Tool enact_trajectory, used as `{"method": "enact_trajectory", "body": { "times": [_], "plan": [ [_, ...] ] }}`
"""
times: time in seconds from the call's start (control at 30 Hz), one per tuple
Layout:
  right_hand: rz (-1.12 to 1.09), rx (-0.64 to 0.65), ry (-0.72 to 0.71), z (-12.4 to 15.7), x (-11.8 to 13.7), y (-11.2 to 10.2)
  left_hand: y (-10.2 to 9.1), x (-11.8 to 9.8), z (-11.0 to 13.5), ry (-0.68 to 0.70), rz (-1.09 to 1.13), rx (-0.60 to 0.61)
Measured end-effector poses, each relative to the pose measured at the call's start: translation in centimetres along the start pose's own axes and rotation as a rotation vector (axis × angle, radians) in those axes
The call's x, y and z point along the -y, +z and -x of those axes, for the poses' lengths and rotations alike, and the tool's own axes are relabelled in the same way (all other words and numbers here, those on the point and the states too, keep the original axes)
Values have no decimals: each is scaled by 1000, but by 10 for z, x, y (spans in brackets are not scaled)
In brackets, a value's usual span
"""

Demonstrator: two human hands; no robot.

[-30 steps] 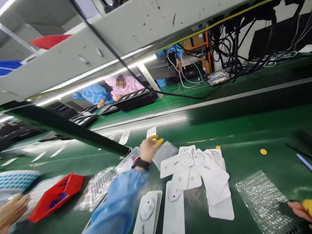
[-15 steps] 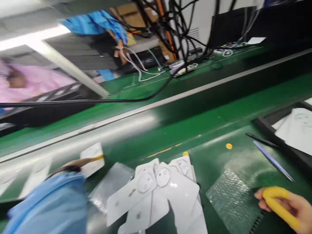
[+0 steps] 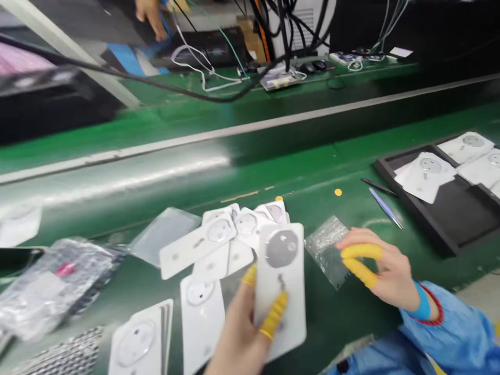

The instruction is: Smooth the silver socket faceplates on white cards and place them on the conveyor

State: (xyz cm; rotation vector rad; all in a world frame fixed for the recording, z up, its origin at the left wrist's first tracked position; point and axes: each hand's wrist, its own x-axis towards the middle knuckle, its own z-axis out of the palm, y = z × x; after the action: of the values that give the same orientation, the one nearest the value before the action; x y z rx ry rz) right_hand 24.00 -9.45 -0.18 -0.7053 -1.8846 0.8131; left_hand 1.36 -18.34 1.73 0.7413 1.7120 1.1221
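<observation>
My left hand (image 3: 244, 325), with yellow finger cots, grips a white phone back panel (image 3: 289, 312) bearing a round grey camera area. The panel is raised over a spread of similar white panels (image 3: 191, 250), which it partly covers. My right hand (image 3: 385, 268) is at the right, its yellow-capped thumb and index finger bent together in a pinch; whatever lies between the tips is too small to make out. Those fingertips are over or touching a clear textured plastic sheet (image 3: 326, 242) on the green table; I cannot tell which.
At the right is a black tray (image 3: 453, 237) of white panels, with purple tweezers (image 3: 385, 208) beside it. A yellow dot (image 3: 338, 192) lies nearby. Plastic bags (image 3: 54, 286) and a panel stack (image 3: 136, 344) are at the left. Black cables (image 3: 187, 94) hang behind; another person's hand (image 3: 150, 15) shows beyond.
My left hand has come from a white piece at the far left to the middle, now holding a panel. My right hand is nearer the clear sheet. The view has shifted.
</observation>
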Motion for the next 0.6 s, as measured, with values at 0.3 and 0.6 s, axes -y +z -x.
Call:
{"method": "enact_trajectory", "body": {
  "times": [0.3,0.6],
  "plan": [
    [-65,217,-127,4,23,1,75,6,77,-194,426,161],
    [-46,399,-258,3,33,-25,84,8,97,-173,514,110]
  ]
}}
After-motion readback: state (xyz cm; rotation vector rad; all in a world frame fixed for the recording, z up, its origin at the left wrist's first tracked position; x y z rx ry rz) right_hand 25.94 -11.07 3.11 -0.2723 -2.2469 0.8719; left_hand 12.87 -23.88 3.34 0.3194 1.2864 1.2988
